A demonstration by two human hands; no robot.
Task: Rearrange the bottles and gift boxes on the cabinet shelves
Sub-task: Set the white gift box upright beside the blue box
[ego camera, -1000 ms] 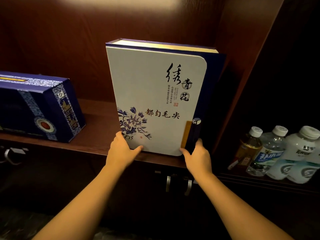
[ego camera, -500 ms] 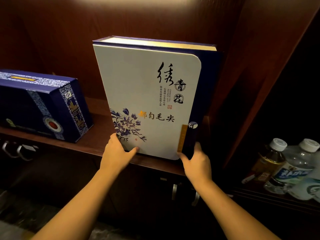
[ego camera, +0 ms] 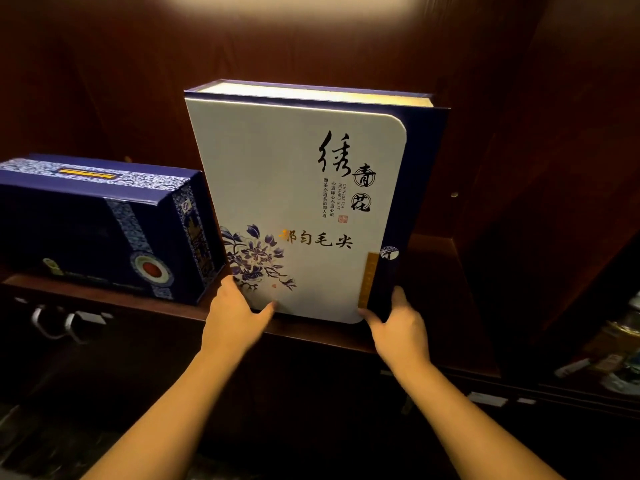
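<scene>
A tall white tea gift box (ego camera: 294, 188) with blue flowers and a dark blue spine stands upright on the wooden cabinet shelf (ego camera: 429, 271). My left hand (ego camera: 233, 315) grips its lower left corner, thumb on the front face. At the lower right corner my right hand (ego camera: 398, 327) holds the blue spine edge. The box's left side almost touches a dark blue gift box (ego camera: 104, 233) that lies flat on the same shelf. Some bottles (ego camera: 620, 355) show dimly at the far right edge.
The dark wooden side panel (ego camera: 519, 168) of the cabinet rises right of the white box, with a strip of bare shelf between them. Closed doors with metal handles (ego camera: 55, 323) sit under the shelf. Small white labels (ego camera: 488, 398) mark the lower right ledge.
The white box has slid left along the shelf with both hands on it, closing the gap to the dark blue box. The bottles have moved nearly out of view at the right.
</scene>
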